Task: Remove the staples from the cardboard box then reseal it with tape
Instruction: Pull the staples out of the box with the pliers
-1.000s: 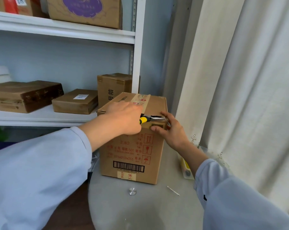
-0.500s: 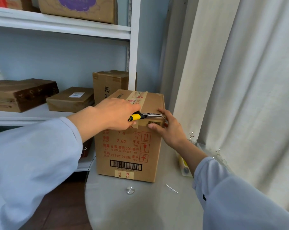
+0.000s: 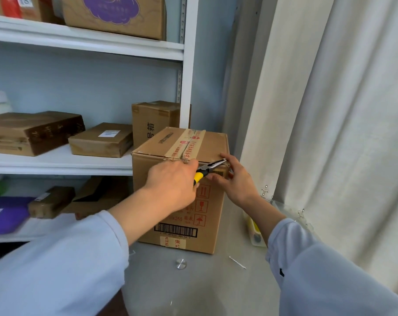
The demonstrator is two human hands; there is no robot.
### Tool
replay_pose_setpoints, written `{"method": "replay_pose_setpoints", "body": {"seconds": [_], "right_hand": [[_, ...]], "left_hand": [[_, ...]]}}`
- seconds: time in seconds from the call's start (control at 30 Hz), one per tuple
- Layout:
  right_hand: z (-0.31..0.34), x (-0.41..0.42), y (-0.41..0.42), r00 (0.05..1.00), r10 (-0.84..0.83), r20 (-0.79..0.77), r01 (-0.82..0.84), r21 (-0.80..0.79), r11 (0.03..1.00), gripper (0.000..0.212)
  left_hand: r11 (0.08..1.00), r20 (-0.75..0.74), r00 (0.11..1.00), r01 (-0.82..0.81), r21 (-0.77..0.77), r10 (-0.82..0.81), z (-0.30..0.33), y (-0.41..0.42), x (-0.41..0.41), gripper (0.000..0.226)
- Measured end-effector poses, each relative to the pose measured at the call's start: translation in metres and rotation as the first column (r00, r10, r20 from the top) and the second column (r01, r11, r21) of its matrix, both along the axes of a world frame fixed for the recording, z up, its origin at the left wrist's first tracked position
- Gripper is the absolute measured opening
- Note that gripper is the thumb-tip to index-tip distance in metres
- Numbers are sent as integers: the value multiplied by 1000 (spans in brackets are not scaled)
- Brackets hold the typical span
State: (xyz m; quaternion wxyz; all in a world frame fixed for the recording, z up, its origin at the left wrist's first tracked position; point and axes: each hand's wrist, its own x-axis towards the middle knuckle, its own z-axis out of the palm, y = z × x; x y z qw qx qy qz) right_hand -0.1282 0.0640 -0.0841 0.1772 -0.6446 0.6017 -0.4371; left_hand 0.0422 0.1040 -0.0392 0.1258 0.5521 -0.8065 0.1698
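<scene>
A brown cardboard box (image 3: 184, 144) with red print, a barcode and printed tape across its top stands upright on a round grey table (image 3: 200, 283). My left hand (image 3: 170, 185) is closed around yellow-handled needle-nose pliers (image 3: 208, 168), whose jaws point right along the box's top front edge near the right corner. My right hand (image 3: 235, 181) presses on that front right corner, thumb on the front face and fingers over the edge by the plier tips. A loose straightened staple (image 3: 237, 262) lies on the table in front of the box.
White shelving (image 3: 84, 49) on the left holds several cardboard boxes and a purple package. A pale curtain (image 3: 330, 110) hangs close on the right. A yellow and clear object (image 3: 255, 231) lies on the table behind my right forearm. A metal stud (image 3: 181, 263) sits in the tabletop.
My left hand has slid from the box top down to the front edge, tilting the pliers up toward the right corner. The right hand stays on the corner.
</scene>
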Motion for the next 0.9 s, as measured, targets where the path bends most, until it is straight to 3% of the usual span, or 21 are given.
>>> {"method": "replay_pose_setpoints", "body": {"seconds": [0.17, 0.4, 0.53, 0.77, 0.9], "right_hand": [[0, 0, 1, 1000, 3, -1, -3, 11, 1000, 70], [1, -1, 1, 1000, 8, -11, -8, 15, 1000, 73], [0, -1, 0, 1000, 0, -14, 0, 6, 1000, 72], [-1, -2, 1, 1000, -10, -11, 10, -17, 1000, 70], [0, -1, 1, 1000, -9, -9, 9, -23, 1000, 71]], "left_hand": [[999, 129, 992, -7, 39, 2, 29, -10, 6, 45], [980, 192, 978, 48, 191, -85, 50, -22, 6, 31], [975, 161, 981, 71, 210, -107, 43, -21, 10, 27], [998, 28, 999, 16, 62, -17, 9, -1, -4, 31], [998, 31, 1000, -4, 69, 2, 4, 1, -6, 34]]}}
